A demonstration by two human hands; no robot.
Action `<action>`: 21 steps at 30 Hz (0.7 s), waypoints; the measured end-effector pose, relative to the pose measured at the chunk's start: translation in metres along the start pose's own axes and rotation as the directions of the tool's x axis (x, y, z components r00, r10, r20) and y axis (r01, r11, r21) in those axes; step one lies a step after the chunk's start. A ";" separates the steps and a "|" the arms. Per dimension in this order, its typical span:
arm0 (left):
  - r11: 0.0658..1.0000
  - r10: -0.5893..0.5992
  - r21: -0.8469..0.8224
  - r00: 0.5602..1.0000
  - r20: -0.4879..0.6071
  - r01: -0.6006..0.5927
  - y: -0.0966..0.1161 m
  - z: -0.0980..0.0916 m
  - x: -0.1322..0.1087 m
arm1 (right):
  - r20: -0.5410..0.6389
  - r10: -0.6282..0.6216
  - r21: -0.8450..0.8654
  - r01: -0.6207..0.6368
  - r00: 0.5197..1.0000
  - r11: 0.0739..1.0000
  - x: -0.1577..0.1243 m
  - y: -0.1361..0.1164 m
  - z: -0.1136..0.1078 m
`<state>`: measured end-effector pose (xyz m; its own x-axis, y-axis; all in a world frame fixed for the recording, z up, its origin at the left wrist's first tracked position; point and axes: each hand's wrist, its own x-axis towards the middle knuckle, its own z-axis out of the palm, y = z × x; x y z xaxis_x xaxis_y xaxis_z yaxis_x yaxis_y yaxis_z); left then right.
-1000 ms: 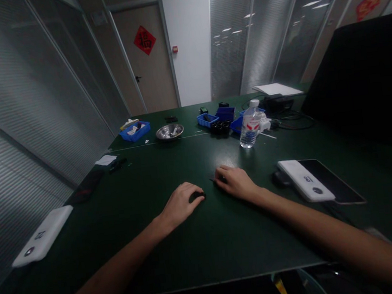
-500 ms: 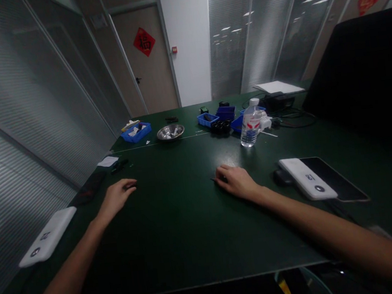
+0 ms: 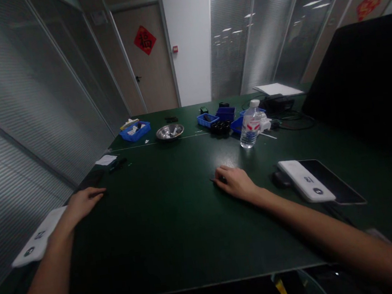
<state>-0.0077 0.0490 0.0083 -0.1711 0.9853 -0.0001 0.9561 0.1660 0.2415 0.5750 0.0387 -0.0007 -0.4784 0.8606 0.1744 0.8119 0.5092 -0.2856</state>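
Note:
My left hand (image 3: 82, 201) reaches out to the left edge of the dark green table (image 3: 176, 224), fingers curled round a small black part that barely shows at the fingertips. It lies just in front of a flat dark device (image 3: 91, 180) and to the right of a white power bank (image 3: 38, 238). My right hand (image 3: 236, 183) rests on the middle of the table, fingers closed over a small black tool (image 3: 219, 180) whose thin tip sticks out to the left.
At the right, a white power bank (image 3: 306, 180) lies on a dark tablet (image 3: 334, 182), a dark round object (image 3: 279, 178) beside it. Farther back stand a water bottle (image 3: 250, 124), a steel bowl (image 3: 169, 131), blue bins (image 3: 135, 131) and a black monitor (image 3: 361, 81).
My left hand has swept from the table's middle to its left edge, and the small black part it covered is gone from the middle. My right hand has stayed put.

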 end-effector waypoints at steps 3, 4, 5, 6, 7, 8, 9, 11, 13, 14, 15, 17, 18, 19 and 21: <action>1.000 0.008 0.018 0.999 -0.036 -0.008 -0.001 0.001 -0.001 | -0.006 0.001 0.005 -0.001 1.000 1.000 0.000 -0.001 0.000; 0.999 0.010 0.033 0.999 -0.049 -0.009 -0.002 0.002 -0.002 | -0.012 -0.002 0.007 0.002 1.000 1.000 0.000 -0.001 0.000; 0.999 0.020 0.047 0.998 -0.059 -0.017 -0.002 0.002 -0.003 | -0.017 -0.006 0.009 0.006 1.000 1.000 -0.001 -0.001 0.000; 0.998 0.033 0.056 0.997 -0.066 -0.030 -0.002 0.003 -0.003 | -0.021 -0.012 0.011 0.012 1.000 1.000 -0.001 0.000 0.000; 0.997 0.045 0.062 0.997 -0.069 -0.041 -0.001 0.003 -0.004 | -0.023 -0.017 0.012 0.017 1.000 1.000 -0.001 0.000 0.000; 0.997 0.048 0.067 0.996 -0.073 -0.043 -0.001 0.003 -0.004 | -0.026 -0.020 0.011 0.020 0.999 1.000 -0.001 0.000 0.000; 0.997 0.051 0.069 0.996 -0.072 -0.046 -0.001 0.003 -0.005 | -0.027 -0.021 0.009 0.021 0.999 1.000 -0.001 0.000 0.000; 0.997 0.042 0.069 0.996 -0.077 -0.036 0.000 0.003 -0.005 | -0.022 -0.019 0.005 0.020 1.000 1.000 -0.001 0.000 0.000; 0.998 0.034 0.061 0.996 -0.080 -0.029 0.000 0.003 -0.005 | -0.023 -0.014 0.002 0.014 1.000 1.000 0.000 0.000 0.000; 0.998 0.037 0.053 0.996 -0.081 -0.032 0.000 0.003 -0.004 | -0.024 -0.012 0.002 0.012 1.000 1.000 0.000 0.000 0.000; 0.998 0.043 0.044 0.996 -0.082 -0.040 -0.001 0.003 -0.004 | -0.026 -0.010 0.002 0.010 1.000 1.000 0.000 0.000 0.000; 0.998 0.058 0.033 0.995 -0.086 -0.055 -0.003 0.004 -0.003 | -0.026 -0.009 0.001 0.009 1.000 1.000 -0.001 -0.001 0.000; 0.997 0.065 0.033 0.994 -0.089 -0.063 -0.005 0.005 -0.002 | -0.022 -0.009 0.001 0.009 1.000 1.000 -0.001 -0.001 -0.001; 0.997 0.070 0.035 0.993 -0.098 -0.067 -0.007 0.006 -0.001 | -0.020 -0.009 0.000 0.009 1.000 1.000 -0.001 -0.001 -0.001; 0.996 0.082 0.036 0.990 -0.113 -0.078 -0.012 0.009 0.001 | -0.018 -0.010 -0.002 0.010 1.000 1.000 -0.001 -0.001 -0.001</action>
<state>-0.0173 0.0486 -0.0029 -0.1182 0.9846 0.1290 0.9744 0.0899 0.2061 0.5748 0.0375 0.0004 -0.4803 0.8554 0.1939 0.8080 0.5175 -0.2818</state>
